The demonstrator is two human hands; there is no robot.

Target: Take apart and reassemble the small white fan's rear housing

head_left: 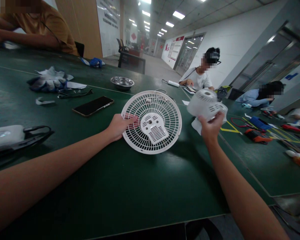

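Note:
My left hand (120,126) grips the left rim of a round white fan grille (153,130), thumb on the near face and fingers behind the bars. The grille is tilted up towards me, with a slotted plate at its centre. To its right, my right hand (211,126) is closed round a white plastic housing with vent slots (202,103), which looks like a fan motor cover and is slightly blurred. The two white parts are apart. Behind the grille, a cable and some small parts show only in part through the bars.
On the green table (130,186) lie a smartphone (93,106), a steel bowl (122,82), blue-and-white gloves (50,79) and a white device with a black strap (12,137). An orange multimeter (257,136) and tools lie at right. Several people sit around.

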